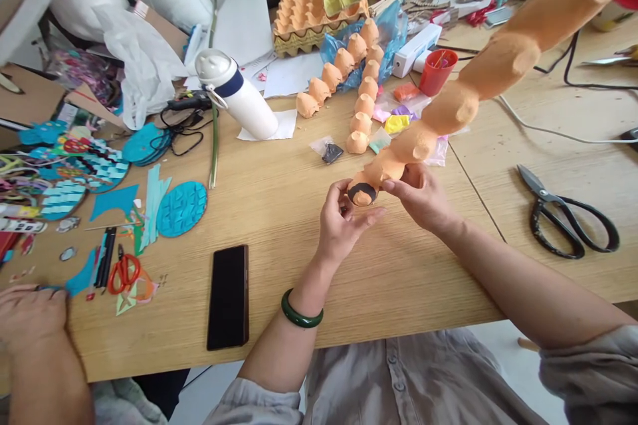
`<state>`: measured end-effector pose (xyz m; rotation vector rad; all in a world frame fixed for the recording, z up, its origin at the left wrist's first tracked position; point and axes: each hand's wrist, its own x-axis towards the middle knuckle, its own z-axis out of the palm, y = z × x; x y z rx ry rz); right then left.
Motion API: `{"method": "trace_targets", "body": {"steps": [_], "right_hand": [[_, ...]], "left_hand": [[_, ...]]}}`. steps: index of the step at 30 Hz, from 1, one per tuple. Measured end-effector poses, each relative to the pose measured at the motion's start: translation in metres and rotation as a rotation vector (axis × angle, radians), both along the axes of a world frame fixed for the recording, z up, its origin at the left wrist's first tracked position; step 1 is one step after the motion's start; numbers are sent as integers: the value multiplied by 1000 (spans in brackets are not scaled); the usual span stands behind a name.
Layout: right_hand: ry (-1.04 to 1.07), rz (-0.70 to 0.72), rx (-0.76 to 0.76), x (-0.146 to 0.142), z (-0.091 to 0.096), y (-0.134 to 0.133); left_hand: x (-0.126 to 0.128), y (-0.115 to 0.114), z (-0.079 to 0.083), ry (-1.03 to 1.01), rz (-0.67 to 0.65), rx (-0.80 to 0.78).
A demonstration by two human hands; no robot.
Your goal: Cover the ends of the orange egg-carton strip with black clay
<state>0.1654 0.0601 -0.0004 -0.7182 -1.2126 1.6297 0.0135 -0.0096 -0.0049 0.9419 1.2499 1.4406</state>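
Spanning the scene from near the middle toward the far right, a long orange chain (451,107) of joined, bumpy segments slants over the wooden table (279,232), a dark patch marking its near end. The right hand (423,196) pinches it close to that end, thumb in front and fingers behind. The left hand (341,224), a dark green bangle (302,310) on its wrist, has half-curled fingers at the end's left side and its thumb stretched clear; whether those fingers grip cannot be told. Just beyond lies a small packet of black material (332,153), beside rows of orange cups (367,87) that run back to crumpled blue plastic (396,23). The chain hides part of the table behind it, passing close to a red cup (438,73). Stacked egg trays (299,10) fill the far middle, and a white bottle (239,94) stands on paper left of the rows. Black-handled scissors (571,216) lie to the right, a phone (228,297) to the near left. Farther left are a blue oval piece (182,208), red-handled scissors (123,271) and, at the near edge, another person's hand (34,315).
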Motion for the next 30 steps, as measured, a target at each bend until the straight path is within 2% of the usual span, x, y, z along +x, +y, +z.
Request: {"method": "trace_targets", "body": {"steps": [5, 11, 23, 30], "right_hand": [[38, 44, -6, 7, 3, 4], [24, 136, 35, 9, 9, 1], [111, 200, -18, 11, 2, 4], [16, 183, -61, 10, 4, 3]], "left_hand": [[-11, 1, 8, -293, -144, -136], [-16, 2, 15, -461, -189, -210], [-3, 2, 12, -427, -130, -209], [-7, 3, 10, -457, -166, -275]]}}
